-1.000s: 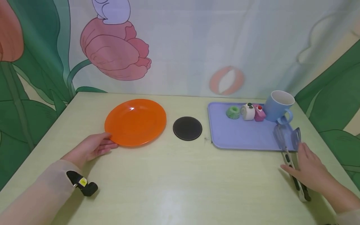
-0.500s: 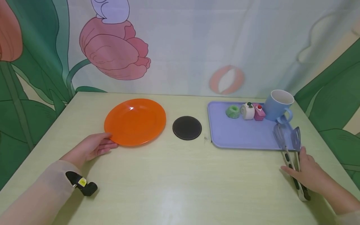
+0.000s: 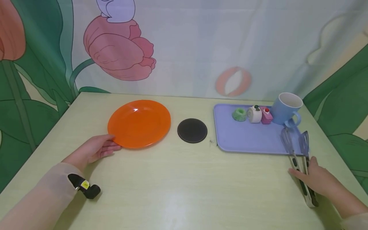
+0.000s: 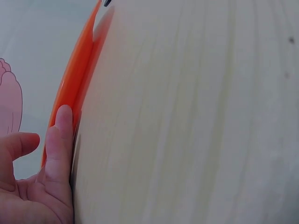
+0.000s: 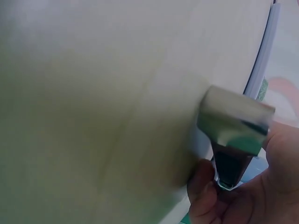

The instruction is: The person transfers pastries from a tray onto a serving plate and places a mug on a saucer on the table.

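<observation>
At the near left rim of the orange plate (image 3: 139, 124) is my left hand (image 3: 96, 148), its fingers nearly straight. The left wrist view shows the fingertips (image 4: 64, 114) against the plate's side (image 4: 74, 79), with the thumb apart from them. My right hand (image 3: 320, 177) holds the metal tongs (image 3: 300, 174), thumb on the left and fingers round the right arm. Their heads lie over the purple tray's near right corner, spread apart. In the right wrist view, curled fingers (image 5: 204, 200) are beside the tongs' hinge end (image 5: 236, 119).
On the purple tray (image 3: 247, 140) stand a green ring-shaped piece (image 3: 239, 114), a white roll (image 3: 254, 115), a pink cake piece (image 3: 266, 116) and a blue mug (image 3: 283, 110). A black round disc (image 3: 192, 130) lies between plate and tray. A printed curtain hangs behind the table.
My right hand's fingers have lowered and closed round the right side of the tongs, whose right arm has shifted slightly. My left hand stays at the plate.
</observation>
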### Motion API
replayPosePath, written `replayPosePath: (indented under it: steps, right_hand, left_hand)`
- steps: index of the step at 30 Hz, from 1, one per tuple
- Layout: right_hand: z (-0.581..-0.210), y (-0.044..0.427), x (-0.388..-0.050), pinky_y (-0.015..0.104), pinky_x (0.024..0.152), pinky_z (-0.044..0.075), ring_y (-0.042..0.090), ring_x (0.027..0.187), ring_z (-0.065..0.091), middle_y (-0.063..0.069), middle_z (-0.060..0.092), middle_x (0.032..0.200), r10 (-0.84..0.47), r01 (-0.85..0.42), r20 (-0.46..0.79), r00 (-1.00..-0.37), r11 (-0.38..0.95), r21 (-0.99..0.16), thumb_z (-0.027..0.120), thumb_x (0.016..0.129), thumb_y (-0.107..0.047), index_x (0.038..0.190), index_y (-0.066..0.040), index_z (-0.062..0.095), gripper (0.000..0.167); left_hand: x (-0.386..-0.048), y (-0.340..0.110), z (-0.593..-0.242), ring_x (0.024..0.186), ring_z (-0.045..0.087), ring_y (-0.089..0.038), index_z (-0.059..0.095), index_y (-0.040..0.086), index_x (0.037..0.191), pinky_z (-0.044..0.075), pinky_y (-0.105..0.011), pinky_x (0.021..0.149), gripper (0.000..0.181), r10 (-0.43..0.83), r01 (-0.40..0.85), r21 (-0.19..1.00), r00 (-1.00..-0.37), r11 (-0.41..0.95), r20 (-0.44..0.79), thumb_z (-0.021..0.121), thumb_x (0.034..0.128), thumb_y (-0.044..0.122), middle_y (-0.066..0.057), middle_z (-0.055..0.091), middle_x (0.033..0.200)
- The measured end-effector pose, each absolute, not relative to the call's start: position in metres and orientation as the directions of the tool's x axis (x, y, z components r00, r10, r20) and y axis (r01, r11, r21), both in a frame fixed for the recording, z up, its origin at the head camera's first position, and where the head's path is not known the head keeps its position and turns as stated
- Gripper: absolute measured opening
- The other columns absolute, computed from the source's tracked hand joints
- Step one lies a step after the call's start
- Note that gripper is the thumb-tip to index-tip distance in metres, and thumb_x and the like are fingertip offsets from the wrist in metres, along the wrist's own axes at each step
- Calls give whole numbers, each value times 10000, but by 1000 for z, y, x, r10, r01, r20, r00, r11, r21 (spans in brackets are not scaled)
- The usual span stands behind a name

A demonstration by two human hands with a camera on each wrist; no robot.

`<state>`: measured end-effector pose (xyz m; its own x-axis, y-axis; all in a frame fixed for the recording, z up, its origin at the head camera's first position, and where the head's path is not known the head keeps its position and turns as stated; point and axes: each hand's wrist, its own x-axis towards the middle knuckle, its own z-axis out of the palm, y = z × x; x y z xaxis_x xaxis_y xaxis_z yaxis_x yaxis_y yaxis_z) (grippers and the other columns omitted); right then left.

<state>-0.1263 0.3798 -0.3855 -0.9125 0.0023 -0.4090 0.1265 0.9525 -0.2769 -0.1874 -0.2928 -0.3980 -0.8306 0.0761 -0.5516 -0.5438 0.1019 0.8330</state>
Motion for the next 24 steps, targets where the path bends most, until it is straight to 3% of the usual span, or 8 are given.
replayPosePath:
  steps: [6, 13, 20, 24]
  right_hand:
    - [-385, 381, -127, 514, 658, 461, 544, 911, 524, 486, 389, 1079, -50, 70, -347, -936, 943, -326, 395, 958, -501, 1215, 292, 188, 859]
    - [-384, 385, -124, 439, 614, 460, 414, 788, 558, 373, 480, 890, -47, 93, -376, -926, 934, -345, 334, 986, -453, 1190, 331, 93, 845]
    - [-385, 386, -119, 340, 512, 381, 209, 557, 471, 76, 493, 631, -40, 118, -348, -937, 899, -422, 341, 999, -351, 1198, 295, 88, 722]
    - [-384, 387, -118, 333, 513, 369, 201, 556, 455, 63, 493, 620, -37, 116, -342, -939, 902, -416, 345, 995, -341, 1179, 285, 122, 690]
  left_hand:
    - [-187, -294, -397, 859, 676, -121, 295, -19, 1385, 512, -218, 760, 518, 85, -538, 837, -834, 96, -546, 396, 1002, 314, -10, 695, 885]
    - [-187, -291, -397, 853, 677, -118, 289, -25, 1391, 512, -214, 756, 521, 77, -535, 839, -837, 97, -542, 397, 1001, 304, -8, 696, 876]
    - [-189, -293, -398, 858, 677, -120, 290, -18, 1394, 510, -213, 759, 521, 72, -535, 839, -837, 98, -542, 398, 1001, 307, -9, 698, 879]
    - [-188, -293, -398, 858, 677, -122, 292, -16, 1391, 511, -215, 757, 514, 73, -536, 839, -837, 97, -543, 396, 1002, 304, -11, 698, 878]
